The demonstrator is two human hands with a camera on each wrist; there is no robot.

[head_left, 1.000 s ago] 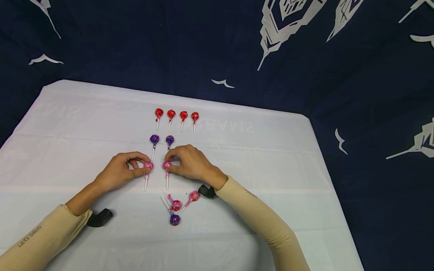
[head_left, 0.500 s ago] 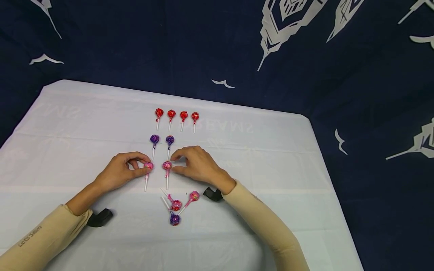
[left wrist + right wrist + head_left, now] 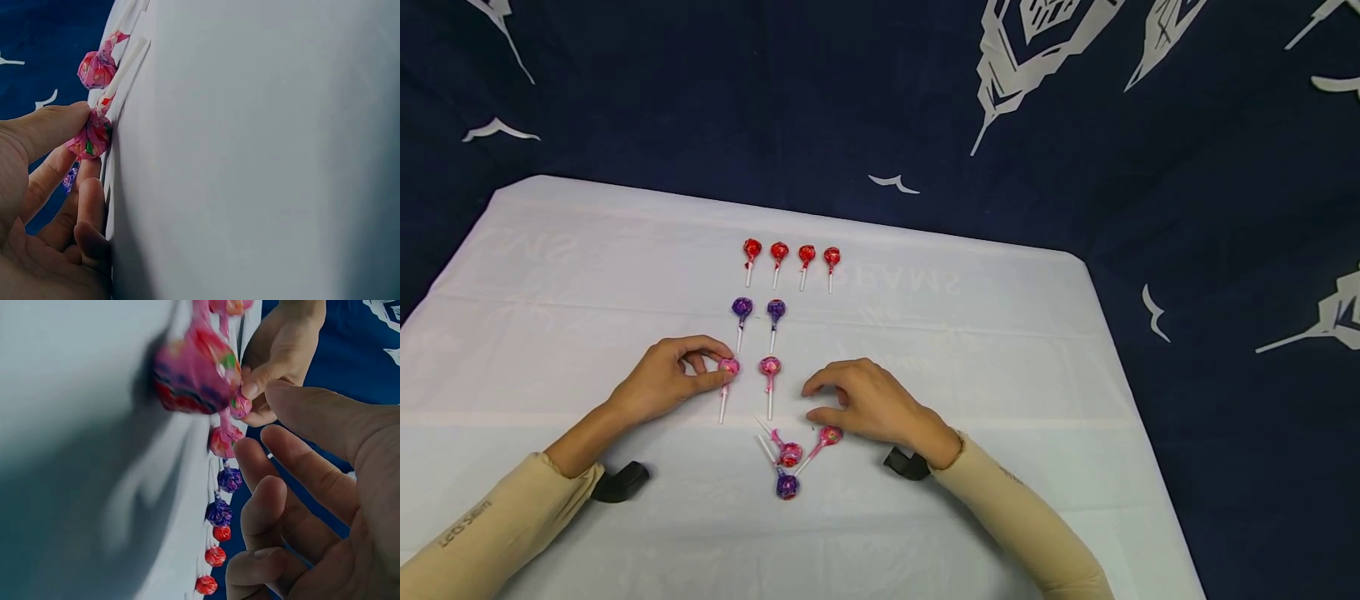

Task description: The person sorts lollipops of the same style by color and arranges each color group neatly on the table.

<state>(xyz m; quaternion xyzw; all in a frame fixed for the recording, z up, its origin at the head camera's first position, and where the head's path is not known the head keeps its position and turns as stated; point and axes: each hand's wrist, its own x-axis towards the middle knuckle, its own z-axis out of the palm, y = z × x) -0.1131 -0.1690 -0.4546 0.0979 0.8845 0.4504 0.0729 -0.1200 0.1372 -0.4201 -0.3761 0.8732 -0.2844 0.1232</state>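
Note:
My left hand (image 3: pixel 672 377) pinches the head of a pink lollipop (image 3: pixel 728 367) between thumb and fingers as it lies on the white cloth. In the left wrist view that pink lollipop (image 3: pixel 90 140) shows its stick pointing away from the palm. A second pink lollipop (image 3: pixel 770 367) lies to its right, untouched. My right hand (image 3: pixel 872 402) holds nothing; its thumb and fingers stand apart just above a loose pink lollipop (image 3: pixel 830 436). In the right wrist view, this nearest pink lollipop (image 3: pixel 199 372) looms large and blurred beside the fingers.
Several red lollipops (image 3: pixel 779 251) form a row at the back. Two purple lollipops (image 3: pixel 742 308) lie in front of them. Nearer me, another pink lollipop (image 3: pixel 790 454) and a purple lollipop (image 3: pixel 786 486) lie crossed in a small pile. A dark blue patterned cloth (image 3: pixel 700 100) surrounds the table.
My right hand has let go of the second pink lollipop and moved right and toward me, over to the loose pile. The left hand has stayed in place on its lollipop.

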